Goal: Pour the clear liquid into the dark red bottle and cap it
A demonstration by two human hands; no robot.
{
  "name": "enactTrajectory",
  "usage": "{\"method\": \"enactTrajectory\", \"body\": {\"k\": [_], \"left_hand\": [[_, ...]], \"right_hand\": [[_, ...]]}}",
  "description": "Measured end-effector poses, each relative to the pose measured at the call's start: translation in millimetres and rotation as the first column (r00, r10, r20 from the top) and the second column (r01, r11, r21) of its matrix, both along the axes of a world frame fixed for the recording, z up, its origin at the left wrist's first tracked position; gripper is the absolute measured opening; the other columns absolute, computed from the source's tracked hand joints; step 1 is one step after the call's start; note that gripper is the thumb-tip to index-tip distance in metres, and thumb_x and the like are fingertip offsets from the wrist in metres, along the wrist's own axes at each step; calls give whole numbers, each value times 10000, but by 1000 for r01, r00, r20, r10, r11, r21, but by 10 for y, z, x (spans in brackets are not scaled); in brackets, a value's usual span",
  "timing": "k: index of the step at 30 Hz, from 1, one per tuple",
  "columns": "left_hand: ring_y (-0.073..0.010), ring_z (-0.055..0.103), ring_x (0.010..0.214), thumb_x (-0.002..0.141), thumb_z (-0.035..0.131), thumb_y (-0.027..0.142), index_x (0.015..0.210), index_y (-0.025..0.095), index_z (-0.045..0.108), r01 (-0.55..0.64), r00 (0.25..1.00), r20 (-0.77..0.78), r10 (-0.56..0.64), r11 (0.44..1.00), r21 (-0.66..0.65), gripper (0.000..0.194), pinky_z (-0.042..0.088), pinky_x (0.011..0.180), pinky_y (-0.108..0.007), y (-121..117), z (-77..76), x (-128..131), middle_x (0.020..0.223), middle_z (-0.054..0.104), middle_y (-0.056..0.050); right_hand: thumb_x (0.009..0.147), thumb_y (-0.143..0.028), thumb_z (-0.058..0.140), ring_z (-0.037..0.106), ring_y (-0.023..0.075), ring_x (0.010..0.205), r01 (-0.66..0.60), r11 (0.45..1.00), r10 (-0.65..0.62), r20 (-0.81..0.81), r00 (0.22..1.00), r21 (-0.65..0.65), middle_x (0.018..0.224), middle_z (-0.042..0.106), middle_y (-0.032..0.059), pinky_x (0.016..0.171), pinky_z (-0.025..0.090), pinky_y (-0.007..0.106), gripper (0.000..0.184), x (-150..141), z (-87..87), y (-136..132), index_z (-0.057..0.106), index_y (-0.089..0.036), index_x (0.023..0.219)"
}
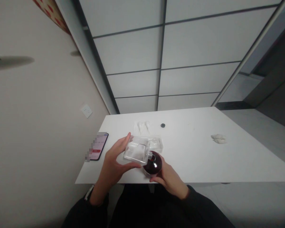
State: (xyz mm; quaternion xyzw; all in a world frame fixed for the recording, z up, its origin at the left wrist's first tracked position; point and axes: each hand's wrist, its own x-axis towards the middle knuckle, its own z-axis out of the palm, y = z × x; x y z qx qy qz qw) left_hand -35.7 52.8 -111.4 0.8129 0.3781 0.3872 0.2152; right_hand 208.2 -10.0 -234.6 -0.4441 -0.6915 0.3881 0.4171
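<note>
My left hand (pixel 114 161) grips a clear square glass bottle (pixel 136 150), which lies tilted above the white table. Its short neck meets the top of a round bottle of dark red liquid (pixel 154 164). My right hand (pixel 168 179) cups that round bottle from below and the side. I cannot tell whether the neck enters the round bottle's opening. Behind the hands, a transparent rectangular piece (pixel 156 142) lies on the table, partly hidden by the square bottle.
On the white table (pixel 192 158) are two small white pieces on a paper sheet (pixel 141 127), a black round cap (pixel 162 125), a crumpled tissue (pixel 218 138) and a phone (pixel 97 146) at the left edge. A wall with a socket (pixel 86 110) runs along the left side.
</note>
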Motion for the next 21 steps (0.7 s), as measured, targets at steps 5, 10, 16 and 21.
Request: {"method": "enactTrajectory", "body": {"k": [5, 10, 16, 21], "left_hand": [[-361, 661, 1374, 800, 823, 690, 1579, 261, 547, 5, 999, -46, -3, 999, 45, 931, 578, 1136, -541, 2, 50, -2, 1513, 659, -171], [-348, 675, 1355, 808, 831, 672, 1579, 249, 543, 17, 997, -77, -10, 996, 88, 926, 585, 1126, -514, -5, 98, 10, 1487, 678, -169], [-354, 662, 1368, 828, 830, 639, 1608, 256, 503, 65, 991, -125, -51, 992, 107, 929, 574, 1136, -529, -13, 156, 25, 1501, 662, -174], [-343, 670, 1348, 843, 820, 617, 1649, 295, 436, 83, 979, -199, -52, 985, 150, 950, 592, 1106, -496, -22, 216, 30, 1499, 658, -160]], "right_hand": [[883, -580, 818, 566, 392, 1459, 10, 1000, -10, 8, 1000, 17, 1610, 530, 191, 1203, 482, 548, 946, 6, 16, -12, 352, -253, 1638], [871, -559, 834, 592, 398, 1424, 26, 999, -25, 43, 999, -22, 1568, 570, 184, 1176, 500, 564, 962, 4, 48, -15, 353, -260, 1648], [866, -543, 842, 626, 391, 1372, 33, 999, -32, 61, 998, -19, 1564, 565, 194, 1165, 506, 552, 973, 0, 46, -18, 358, -238, 1653], [865, -528, 849, 632, 392, 1361, 31, 999, -29, 44, 999, -44, 1525, 595, 187, 1170, 498, 569, 979, 3, 40, -25, 351, -244, 1658]]}}
